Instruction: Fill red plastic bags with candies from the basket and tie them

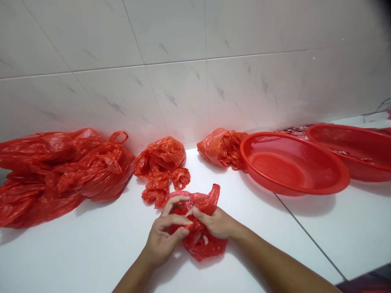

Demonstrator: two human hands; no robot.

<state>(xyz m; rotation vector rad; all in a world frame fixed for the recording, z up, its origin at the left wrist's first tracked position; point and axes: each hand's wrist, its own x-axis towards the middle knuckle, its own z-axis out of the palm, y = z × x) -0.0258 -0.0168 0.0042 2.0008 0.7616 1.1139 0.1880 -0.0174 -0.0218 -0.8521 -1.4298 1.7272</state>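
- At mid-table, closest to the camera: left hand (163, 240), closed, its curled fingers gripping a gathered fold of a red plastic bag (200, 248).
- Just beside it: right hand (215, 224), thumb and fingers pinching the same bag, close to the left hand.
- Bag in hand: thin, crumpled film, resting on the white table (76, 256) between and beneath both hands, with one corner rising beyond them.
- Handling note: film this thin seems best worked with fingertip pinches, the slack eased out between the hands rather than crushed in a fist.
- Directly behind the hands: a crumpled red bag (160, 167), loosely heaped.
- Further left: a large heap of red bags (61, 175), one loop handle standing up.
- Behind and right: a bunched red bag (221, 148) against the wall, beside the first colander.
- Right side: a red plastic colander (293, 192) with a perforated wall, and a second red colander (366, 177) beyond it.
- Backdrop: a white marble-effect tile wall (183, 93).
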